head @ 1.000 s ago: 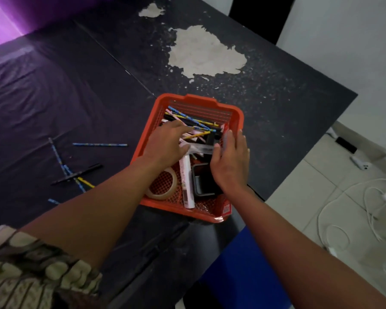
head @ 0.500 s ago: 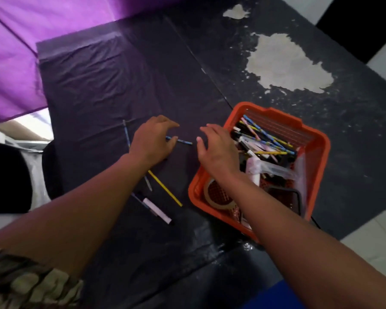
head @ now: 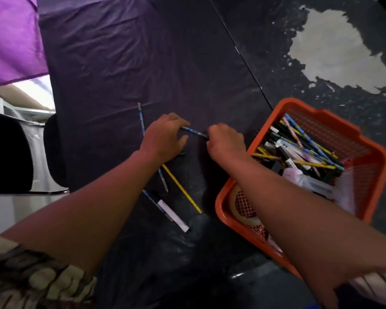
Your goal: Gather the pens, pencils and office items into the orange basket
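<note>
The orange basket (head: 328, 113) sits at the right on the dark table, filled with several pens and pencils, a tape roll (head: 236, 208) and a clear plastic bag. Left of the basket, a blue patterned pencil (head: 194, 132) lies between my two hands. My left hand (head: 165, 137) pinches its left end and my right hand (head: 225, 141) closes on its right end. Below my left hand lie a yellow pencil (head: 183, 190), another blue pencil (head: 163, 180) and a white marker (head: 173, 216). One more blue pencil (head: 141, 118) points away behind my left hand.
A dark plastic sheet (head: 132, 63) covers the left half of the table. Bare patches of peeled surface (head: 334, 50) show at the far right. A purple cloth (head: 11, 36) hangs at the upper left, and a black chair back (head: 7, 152) stands beyond the table's left edge.
Both hands left the basket and moved left to the loose pencils. They have closed on the two ends of the blue patterned pencil. The view swung left.
</note>
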`<action>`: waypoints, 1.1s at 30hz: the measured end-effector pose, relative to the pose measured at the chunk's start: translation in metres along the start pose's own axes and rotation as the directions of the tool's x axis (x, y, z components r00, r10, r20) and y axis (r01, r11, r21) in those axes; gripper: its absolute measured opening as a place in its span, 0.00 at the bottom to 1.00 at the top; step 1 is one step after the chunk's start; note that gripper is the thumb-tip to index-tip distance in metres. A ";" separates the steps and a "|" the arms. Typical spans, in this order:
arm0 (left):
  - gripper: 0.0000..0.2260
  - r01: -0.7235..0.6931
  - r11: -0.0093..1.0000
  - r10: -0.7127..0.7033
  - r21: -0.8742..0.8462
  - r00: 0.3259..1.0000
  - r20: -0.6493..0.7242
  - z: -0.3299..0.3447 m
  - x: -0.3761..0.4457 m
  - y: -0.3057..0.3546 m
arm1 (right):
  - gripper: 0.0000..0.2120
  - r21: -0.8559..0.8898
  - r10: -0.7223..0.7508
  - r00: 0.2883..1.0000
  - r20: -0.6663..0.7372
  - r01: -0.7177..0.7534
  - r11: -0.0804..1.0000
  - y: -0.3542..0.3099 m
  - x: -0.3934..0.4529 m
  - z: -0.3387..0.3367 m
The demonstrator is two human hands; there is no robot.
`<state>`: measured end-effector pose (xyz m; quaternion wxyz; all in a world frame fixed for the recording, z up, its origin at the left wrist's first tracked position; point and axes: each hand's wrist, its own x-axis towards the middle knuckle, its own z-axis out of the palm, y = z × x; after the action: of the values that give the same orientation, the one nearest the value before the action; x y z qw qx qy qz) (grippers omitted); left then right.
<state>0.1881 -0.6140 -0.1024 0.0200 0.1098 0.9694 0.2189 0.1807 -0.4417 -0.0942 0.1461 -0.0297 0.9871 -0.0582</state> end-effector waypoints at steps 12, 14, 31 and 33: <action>0.18 -0.041 0.998 0.041 0.057 0.999 -0.003 -0.009 -0.001 0.008 | 0.10 -0.024 -0.113 0.982 -0.149 0.110 0.994 -0.001 -0.017 -0.008; 0.16 -0.066 0.995 0.066 0.077 0.998 0.002 -0.017 -0.003 0.018 | 0.09 -0.007 -0.133 0.965 -0.225 0.134 0.991 0.005 -0.029 -0.014; 0.12 -0.313 0.950 0.312 -0.007 0.949 0.051 -0.015 -0.025 0.204 | 0.20 0.379 0.369 0.732 -0.573 -0.162 0.911 0.173 -0.177 -0.040; 0.12 -0.334 0.942 0.334 0.001 0.941 0.056 -0.003 -0.023 0.226 | 0.23 0.466 0.488 0.728 -0.481 -0.260 0.846 0.194 -0.189 -0.028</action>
<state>0.2568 -0.4220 -0.0030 0.0088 0.2786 0.9369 0.2111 0.3451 -0.2325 -0.0380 -0.1518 0.2209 0.9388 -0.2162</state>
